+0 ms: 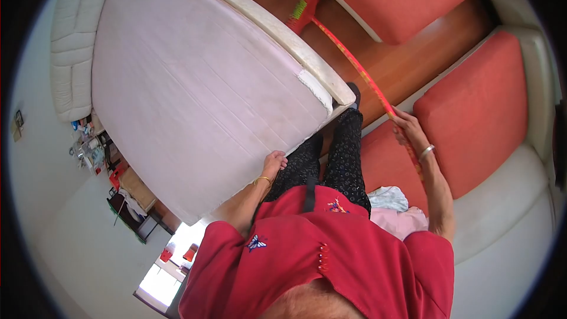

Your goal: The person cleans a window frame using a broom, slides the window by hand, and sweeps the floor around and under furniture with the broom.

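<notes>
My right hand (409, 129) is closed around the red and yellow patterned handle of a broom (354, 64). The handle slants away to the upper left, and the broom's red head with yellow-green bristles is on the wooden floor between the bed and a red-cushioned seat. My left hand (275, 164) has its fingers curled in at the near edge of the pale pink mattress (195, 82). It touches or nearly touches that edge; whether anything is inside the fingers is hidden.
The bed's cream side rail (295, 41) runs along the brown wooden floor (390, 71). Red seat cushions (478, 112) on a cream sofa lie to the right, with folded cloths (390, 199) near my hip. A cluttered rack (94, 147) stands at the far left.
</notes>
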### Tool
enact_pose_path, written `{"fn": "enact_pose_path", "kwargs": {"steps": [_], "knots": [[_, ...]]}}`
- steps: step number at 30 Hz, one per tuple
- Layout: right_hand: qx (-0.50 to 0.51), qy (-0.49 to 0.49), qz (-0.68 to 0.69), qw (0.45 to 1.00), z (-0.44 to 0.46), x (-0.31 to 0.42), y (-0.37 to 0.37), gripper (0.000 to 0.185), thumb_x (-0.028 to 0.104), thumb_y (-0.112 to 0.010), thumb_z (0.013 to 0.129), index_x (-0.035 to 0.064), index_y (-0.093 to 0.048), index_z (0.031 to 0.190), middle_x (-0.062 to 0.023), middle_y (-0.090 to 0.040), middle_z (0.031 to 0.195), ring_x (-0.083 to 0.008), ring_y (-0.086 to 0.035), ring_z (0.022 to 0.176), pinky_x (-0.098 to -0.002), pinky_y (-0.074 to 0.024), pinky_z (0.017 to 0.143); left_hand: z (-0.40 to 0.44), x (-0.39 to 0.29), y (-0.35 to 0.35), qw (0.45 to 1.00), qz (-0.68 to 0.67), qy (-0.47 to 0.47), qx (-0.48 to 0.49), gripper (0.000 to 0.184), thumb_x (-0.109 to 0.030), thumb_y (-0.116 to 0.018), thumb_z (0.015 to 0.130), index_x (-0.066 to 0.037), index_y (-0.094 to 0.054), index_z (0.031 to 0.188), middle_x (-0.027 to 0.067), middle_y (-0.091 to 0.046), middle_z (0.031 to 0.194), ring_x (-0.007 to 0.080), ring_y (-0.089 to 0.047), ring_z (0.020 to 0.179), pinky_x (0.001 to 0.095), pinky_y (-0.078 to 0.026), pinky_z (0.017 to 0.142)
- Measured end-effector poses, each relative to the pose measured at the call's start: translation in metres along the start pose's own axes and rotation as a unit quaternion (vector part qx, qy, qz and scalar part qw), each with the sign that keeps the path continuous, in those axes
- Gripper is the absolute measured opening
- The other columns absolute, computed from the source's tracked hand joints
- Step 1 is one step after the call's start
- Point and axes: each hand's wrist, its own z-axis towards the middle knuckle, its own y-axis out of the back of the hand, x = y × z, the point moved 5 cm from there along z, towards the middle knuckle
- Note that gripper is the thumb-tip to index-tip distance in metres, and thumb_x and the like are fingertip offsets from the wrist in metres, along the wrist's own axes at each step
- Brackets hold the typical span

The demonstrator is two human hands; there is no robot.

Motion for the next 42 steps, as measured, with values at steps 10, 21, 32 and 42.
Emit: {"fn": "enact_pose_path", "kwargs": {"steps": [10, 21, 32, 42], "knots": [[-0.085, -0.082, -0.04, 0.992, -0.159, -0.035, 0.062, 0.049, 0.023, -0.053, 0.087, 0.0135, -0.039, 0.133, 0.0004, -0.044, 0.059, -0.0073, -0.042, 0.042, -0.0212, -0.0335, 0.036, 0.019, -0.027, -0.04, 0.995, 0.088, -0.023, 0.039, 0.023, -0.006, -0.044, 0.083, 0.002, -0.056, 0.1, 0.008, -0.06, 0.071, 0.0128, -0.055, 0.056, 0.0247, -0.047, 0.051], [-0.173, -0.138, -0.005, 0.975, -0.31, -0.064, -0.023, 0.049, 0.02, -0.057, 0.086, 0.0144, -0.038, 0.13, 0.002, -0.044, 0.058, -0.0064, -0.039, 0.039, -0.0219, -0.0303, 0.033, 0.031, -0.055, -0.058, 0.988, 0.146, -0.013, 0.054, 0.025, -0.008, -0.042, 0.083, 0.0, -0.057, 0.101, 0.0078, -0.061, 0.072, 0.0125, -0.056, 0.058, 0.0242, -0.047, 0.052], [-0.239, -0.109, 0.185, 0.947, -0.358, -0.119, -0.049, 0.05, 0.01, -0.048, 0.087, 0.0131, -0.034, 0.135, 0.0043, -0.038, 0.056, -0.0034, -0.032, 0.04, -0.0173, -0.0255, 0.033, 0.038, -0.054, -0.073, 0.989, 0.137, -0.017, 0.058, 0.024, -0.006, -0.041, 0.082, 0.001, -0.057, 0.098, 0.0073, -0.06, 0.071, 0.0121, -0.055, 0.056, 0.0242, -0.045, 0.05], [-0.21, 0.013, 0.264, 0.941, -0.225, -0.072, 0.0, 0.044, 0.03, -0.041, 0.094, 0.0168, -0.031, 0.136, 0.0038, -0.031, 0.05, -0.0032, -0.029, 0.034, -0.0167, -0.0222, 0.03, 0.009, -0.067, -0.092, 0.991, 0.101, -0.028, 0.081, 0.023, -0.006, -0.047, 0.08, 0.0, -0.057, 0.1, 0.0062, -0.059, 0.072, 0.0109, -0.054, 0.056, 0.0229, -0.045, 0.051]]}}
